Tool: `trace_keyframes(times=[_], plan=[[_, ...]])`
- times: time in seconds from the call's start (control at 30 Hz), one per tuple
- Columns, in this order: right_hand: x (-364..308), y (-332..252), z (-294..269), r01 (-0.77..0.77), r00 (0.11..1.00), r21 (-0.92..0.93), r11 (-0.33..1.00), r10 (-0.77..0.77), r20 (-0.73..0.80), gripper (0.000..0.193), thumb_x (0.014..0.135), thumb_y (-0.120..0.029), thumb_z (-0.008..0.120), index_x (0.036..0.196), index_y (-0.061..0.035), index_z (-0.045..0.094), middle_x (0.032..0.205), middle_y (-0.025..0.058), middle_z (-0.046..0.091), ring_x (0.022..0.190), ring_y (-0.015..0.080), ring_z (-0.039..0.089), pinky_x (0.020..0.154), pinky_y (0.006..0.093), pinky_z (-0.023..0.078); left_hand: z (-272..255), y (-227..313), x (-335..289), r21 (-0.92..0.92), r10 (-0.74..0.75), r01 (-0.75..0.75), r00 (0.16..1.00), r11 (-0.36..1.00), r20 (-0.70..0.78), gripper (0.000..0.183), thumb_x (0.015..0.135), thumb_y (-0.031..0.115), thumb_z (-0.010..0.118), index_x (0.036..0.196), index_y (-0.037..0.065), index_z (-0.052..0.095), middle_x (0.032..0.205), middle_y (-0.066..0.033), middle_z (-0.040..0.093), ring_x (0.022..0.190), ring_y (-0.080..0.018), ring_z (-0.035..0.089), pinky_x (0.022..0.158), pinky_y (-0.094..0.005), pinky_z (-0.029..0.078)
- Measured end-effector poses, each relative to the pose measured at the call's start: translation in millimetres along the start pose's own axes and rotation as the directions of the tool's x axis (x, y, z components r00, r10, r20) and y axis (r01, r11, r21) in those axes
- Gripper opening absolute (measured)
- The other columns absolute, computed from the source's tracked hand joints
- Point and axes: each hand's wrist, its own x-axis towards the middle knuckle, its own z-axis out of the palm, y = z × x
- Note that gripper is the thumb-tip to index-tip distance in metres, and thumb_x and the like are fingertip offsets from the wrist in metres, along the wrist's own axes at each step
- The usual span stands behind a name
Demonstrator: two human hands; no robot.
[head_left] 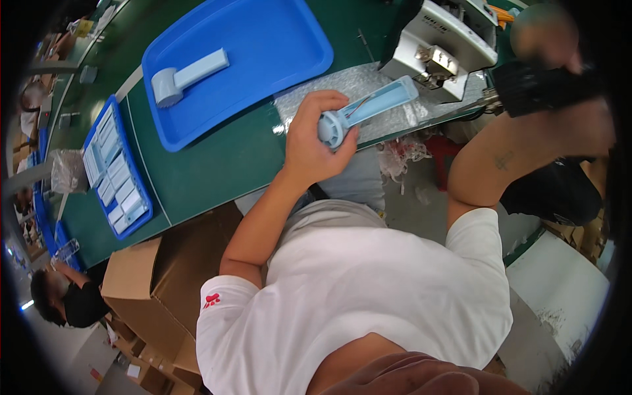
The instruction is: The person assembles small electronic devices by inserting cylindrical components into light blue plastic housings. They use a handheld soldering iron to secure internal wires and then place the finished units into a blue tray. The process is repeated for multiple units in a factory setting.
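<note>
Green tabletop (217, 172), silver machine (416, 41) on it — light-blue part (397, 96) held over bubble wrap (388, 125).
Left hand (316, 141) fingers grip its round head, handle's hollow side showing; right hand (550, 38) blurred, can't tell finger state. Likely a holding step — next move calls for a steady left grip.

A light-blue plastic handle housing (392, 97), its round, ribbed head pinched in the left fingers (321, 100), hangs over the tabletop (214, 159) near its near edge. Its long open channel faces up, slanting rightward and away, a thin wire-like piece inside. Rightward, a partly blurred black tool (538, 91) points its metal tip left by that same edge.
</note>
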Motion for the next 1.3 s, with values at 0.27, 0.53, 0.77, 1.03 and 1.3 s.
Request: trace_keyframes(times=[0.27, 0.53, 0.77, 1.03, 1.3], plan=[[-17, 23, 17, -0.064, 0.998, 0.093, 0.994, 0.066, -0.012, 0.032, 0.101, -0.037, 0.057, 0.106, -0.006, 0.053, 0.081, 0.0056, 0.06, 0.058, 0.015, 0.057, 0.052, 0.0267, 0.047, 1, -5, -5, -0.093, -0.017, 0.011, 0.998, 0.996, -0.055, 0.039, 0.075, 0.004, 0.083, 0.104, 0.001, 0.057, 0.112, -0.0149, 0.066, 0.101, -0.022, 0.065, 0.089, -0.0337, 0.051], [-26, 34, 24, -0.092, 0.996, 0.112, 0.989, 0.093, -0.003, 0.038, 0.095, -0.041, 0.061, 0.106, -0.0054, 0.053, 0.084, 0.006, 0.059, 0.064, 0.0163, 0.056, 0.058, 0.0281, 0.047, -1, -10, -6, -0.1, -0.023, 0.017, 0.998, 0.995, -0.062, 0.039, 0.076, 0.003, 0.083, 0.104, 0.002, 0.056, 0.112, -0.0151, 0.067, 0.1, -0.0203, 0.066, 0.085, -0.0321, 0.053], [-30, 36, 24, -0.111, 0.994, 0.121, 0.986, 0.11, 0.014, 0.043, 0.09, -0.043, 0.064, 0.106, -0.005, 0.054, 0.087, 0.0064, 0.058, 0.069, 0.0175, 0.056, 0.063, 0.0293, 0.048, -1, -10, -7, -0.111, -0.035, 0.027, 0.997, 0.993, -0.065, 0.039, 0.076, 0.002, 0.082, 0.104, 0.002, 0.055, 0.11, -0.0151, 0.067, 0.098, -0.0197, 0.066, 0.083, -0.0314, 0.053], [-39, 37, 24, -0.143, 0.99, 0.148, 0.979, 0.14, 0.036, 0.049, 0.085, -0.047, 0.067, 0.106, -0.0044, 0.054, 0.09, 0.0068, 0.057, 0.074, 0.0189, 0.056, 0.068, 0.0307, 0.048, -3, -13, -7, -0.107, -0.011, 0.004, 0.998, 0.994, -0.061, 0.043, 0.076, 0.002, 0.083, 0.104, 0.003, 0.051, 0.111, -0.0147, 0.068, 0.096, -0.0208, 0.066, 0.082, -0.0321, 0.053], [-25, 31, 24, -0.156, 0.988, 0.306, 0.939, 0.151, 0.039, 0.056, 0.079, -0.05, 0.071, 0.106, -0.0039, 0.055, 0.093, 0.0072, 0.055, 0.08, 0.0202, 0.056, 0.074, 0.0321, 0.048, -5, -3, -3, -0.06, -0.062, 0.058, 0.997, 0.996, -0.05, 0.035, 0.078, 0.004, 0.081, 0.106, 0.001, 0.06, 0.111, -0.0132, 0.067, 0.098, -0.0207, 0.066, 0.086, -0.0319, 0.052]])
